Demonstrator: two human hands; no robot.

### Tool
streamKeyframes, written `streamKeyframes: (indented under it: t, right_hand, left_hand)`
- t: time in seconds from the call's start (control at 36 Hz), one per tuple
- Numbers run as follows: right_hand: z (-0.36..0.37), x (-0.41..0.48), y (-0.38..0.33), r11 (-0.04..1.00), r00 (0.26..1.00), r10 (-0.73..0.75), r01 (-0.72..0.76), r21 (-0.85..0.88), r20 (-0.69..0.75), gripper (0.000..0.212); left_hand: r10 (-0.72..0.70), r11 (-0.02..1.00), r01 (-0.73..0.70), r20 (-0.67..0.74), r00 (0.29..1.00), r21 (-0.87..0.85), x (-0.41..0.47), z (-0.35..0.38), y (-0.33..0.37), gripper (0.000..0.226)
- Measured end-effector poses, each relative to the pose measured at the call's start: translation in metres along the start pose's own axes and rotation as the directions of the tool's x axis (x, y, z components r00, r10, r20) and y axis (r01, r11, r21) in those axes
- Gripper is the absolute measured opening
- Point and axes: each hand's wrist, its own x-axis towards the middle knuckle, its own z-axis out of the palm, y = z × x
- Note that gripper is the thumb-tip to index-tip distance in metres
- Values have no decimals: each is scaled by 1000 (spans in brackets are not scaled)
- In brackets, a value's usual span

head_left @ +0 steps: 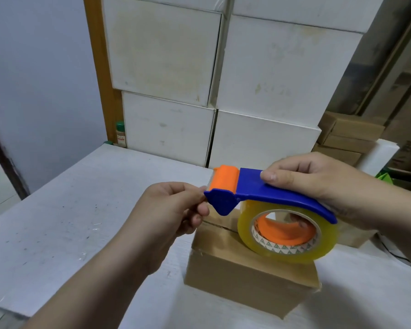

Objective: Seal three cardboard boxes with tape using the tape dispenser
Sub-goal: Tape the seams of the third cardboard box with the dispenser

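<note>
Right hand (318, 181) grips dispenser (259, 188); left hand (173, 210) perhaps pinches tape (244, 225).

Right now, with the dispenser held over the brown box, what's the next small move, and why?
Probably pull out some tape and press it onto the cardboard box: the left hand pinches at the toothed front of the tape dispenser, and the right hand grips it over the box.

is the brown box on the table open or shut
Shut: the cardboard box has its top flaps lying flat, meeting at a seam below the tape dispenser. Whether that seam is taped, cannot tell.
</note>
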Motion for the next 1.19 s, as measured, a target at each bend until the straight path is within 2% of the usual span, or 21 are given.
streamKeyframes:
  t: [0.28, 0.42, 0.53, 0.61, 0.69, 0.83, 1.19]
  right_hand:
    - [2, -3, 7, 999, 999, -21, 23, 43, -28, 43]
    - [3, -11, 22, 988, 998, -9, 0, 152, 60, 75]
    - [8, -14, 26, 980, 999, -19, 23, 199, -26, 51]
    - [8, -12, 23, 988, 999, -26, 28, 154, -18, 64]
    - [7, -10, 18, 995, 999, -6, 10, 100, -45, 59]
    - [4, -9, 17, 999, 999, -8, 10, 39, -41, 85]
    - [-12, -30, 21, 992, 999, 36, -34, 118, -17, 85]
  left_hand:
    - [35, 999, -35, 5, 999, -12, -2, 1, -18, 34]
    - [-22, 998, 21, -20, 1000, -58, -1, -3, -22, 30]
    - [-2, 1000, 2, 1, 1000, -13, -2, -6, -18, 31]
    - [8, 1000, -8, -6, 1000, 7, 0, -9, -15, 27]
    - [-13, 1000, 13, 2, 1000, 1, 0, -13, -17, 25]
    - [-29, 999, 29, 13, 999, -14, -2, -17, -23, 22]
    - [19, 999, -19, 8, 1000, -33, 4, -15, -27, 31]
